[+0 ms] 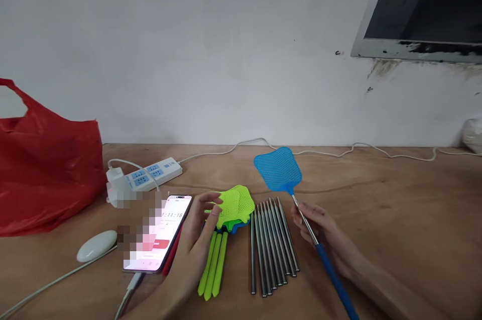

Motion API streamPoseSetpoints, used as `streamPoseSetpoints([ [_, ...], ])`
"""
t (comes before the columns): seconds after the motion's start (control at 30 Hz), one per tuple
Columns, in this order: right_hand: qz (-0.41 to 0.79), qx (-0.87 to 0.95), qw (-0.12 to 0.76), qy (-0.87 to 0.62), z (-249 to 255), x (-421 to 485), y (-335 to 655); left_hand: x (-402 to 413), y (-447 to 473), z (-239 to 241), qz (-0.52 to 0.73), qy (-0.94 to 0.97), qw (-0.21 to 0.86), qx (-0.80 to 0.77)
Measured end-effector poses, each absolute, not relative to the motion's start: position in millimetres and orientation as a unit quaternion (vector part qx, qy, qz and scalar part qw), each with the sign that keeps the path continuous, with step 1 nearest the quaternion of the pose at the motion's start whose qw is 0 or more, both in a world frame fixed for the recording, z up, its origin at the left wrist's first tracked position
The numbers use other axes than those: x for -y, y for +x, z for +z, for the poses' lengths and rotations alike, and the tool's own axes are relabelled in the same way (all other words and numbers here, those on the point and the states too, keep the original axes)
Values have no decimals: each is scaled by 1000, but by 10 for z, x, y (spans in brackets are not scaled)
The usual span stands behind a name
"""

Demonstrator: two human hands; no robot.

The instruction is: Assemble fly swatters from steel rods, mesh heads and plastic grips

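My right hand point(318, 222) is closed around the metal shaft of a blue fly swatter point(279, 169), which is held tilted with its mesh head up and its blue handle toward me. My left hand point(196, 229) has thumb and fingers apart at the left edge of a pile of yellow-green fly swatter heads point(237, 204); whether it touches them is hard to tell. Green and blue pieces show under that pile. Several yellow-green handles point(214, 267) lie just below it. Between my hands lies a row of several metal rods point(273, 247), side by side.
A lit phone point(165, 229) on a red support stands left of my left hand, with a cable plugged in. Farther left are a white power strip point(154, 174), a white oval device point(97, 245) and a red plastic bag point(48, 169). A white cord point(233, 148) runs along the wall.
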State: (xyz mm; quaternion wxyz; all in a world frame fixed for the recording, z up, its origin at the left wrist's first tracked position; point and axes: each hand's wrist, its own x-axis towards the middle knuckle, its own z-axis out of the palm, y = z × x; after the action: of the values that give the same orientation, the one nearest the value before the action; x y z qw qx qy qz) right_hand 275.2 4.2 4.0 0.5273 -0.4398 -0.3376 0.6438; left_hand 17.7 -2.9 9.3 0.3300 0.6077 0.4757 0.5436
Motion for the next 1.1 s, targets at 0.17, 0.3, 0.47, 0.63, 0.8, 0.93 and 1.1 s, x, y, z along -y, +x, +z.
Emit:
streamPoseSetpoints([
  [0.17,659,271,573,-406,48,-43,2757,124,220,147,461,685,366,-430],
  [0.3,654,307,575,-384,-23,-19,2714,152,243,144,360,740,397,-406],
  [0.47,655,338,564,-373,-36,12,2657,162,294,107,302,752,448,-377],
  [0.63,662,344,552,-374,26,22,2644,179,326,145,311,738,455,-389],
  [0.8,665,338,551,-375,32,41,2638,214,319,123,276,719,514,-378],
  [0.93,667,358,548,-355,-1,54,2643,209,313,55,253,666,610,-348],
  [1.1,658,364,556,-353,-18,48,2635,190,316,-25,245,661,598,-380],
])
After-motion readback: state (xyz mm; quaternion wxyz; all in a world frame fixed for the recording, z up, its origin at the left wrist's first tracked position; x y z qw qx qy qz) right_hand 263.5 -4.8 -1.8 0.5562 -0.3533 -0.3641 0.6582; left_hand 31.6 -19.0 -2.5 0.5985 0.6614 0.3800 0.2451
